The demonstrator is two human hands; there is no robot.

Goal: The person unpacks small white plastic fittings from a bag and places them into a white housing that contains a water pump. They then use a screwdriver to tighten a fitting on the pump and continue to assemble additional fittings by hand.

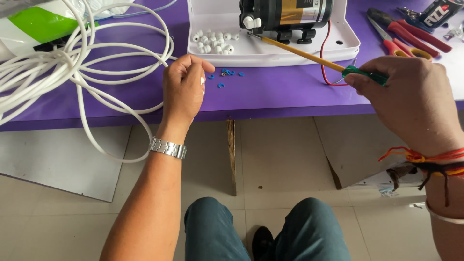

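Screwdriver (309, 55), yellow shaft and green handle, was in the right hand (415, 104), fingers closed tight round the handle; shaft ran up-left over the purple table (270, 96) edge, tip at the base of the black-and-gold pump (285, 14). Pump sat in a white tray (348, 46), with a heap of small white fittings (215, 42) at the tray's left end. Red wire (325, 53) dropped from the pump over the tray rim, passing under the shaft. Left hand (183, 92) rested at the table edge, loosely curled, thumb and forefinger pinched; couldn't tell if anything was between them. Small blue clips (227, 73) lay scattered just beside its fingertips, between hand and tray. Coiled white tubing (87, 63) sprawled left of that hand, one loop hanging off the table edge behind the wrist. White-and-green housing (34, 26) at far left. Red-handled pliers (406, 36) lay past the tray on the right, above the right hand. Steel watch (167, 148) on left wrist, red threads (430, 157) on right.
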